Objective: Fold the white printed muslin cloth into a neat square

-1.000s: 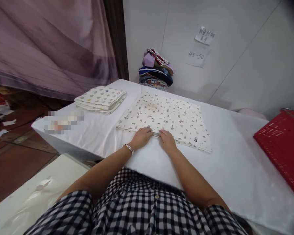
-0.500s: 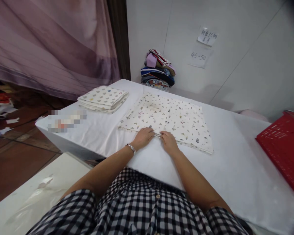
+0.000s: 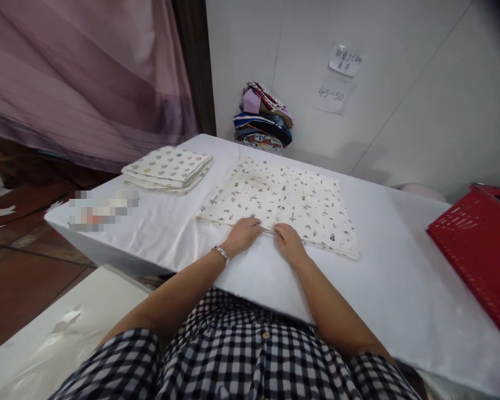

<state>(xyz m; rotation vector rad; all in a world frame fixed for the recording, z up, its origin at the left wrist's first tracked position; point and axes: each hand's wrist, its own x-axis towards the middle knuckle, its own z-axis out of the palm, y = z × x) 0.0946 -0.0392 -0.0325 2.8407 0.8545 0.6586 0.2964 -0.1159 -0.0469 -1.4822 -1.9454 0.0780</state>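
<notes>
A folded white cloth with small printed figures lies flat on the white-covered table, its layered near edge toward me. My left hand and my right hand meet that edge near its middle, a small gap between them. The fingers of both are bent and closed over the edge, thumbs partly hidden. A bracelet circles my left wrist. Left of the cloth sits a smaller folded stack of white cloth with a grey heart-like print.
A red plastic basket stands at the table's right. Behind the table, a pile of folded fabrics rests against the wall. A blurred-out item lies at the left corner. A pinkish curtain hangs at the left; a white surface is below.
The view has shifted slightly, so most things sit a little further left. Both hands stay at the cloth's near edge, and the cloth looks the same.
</notes>
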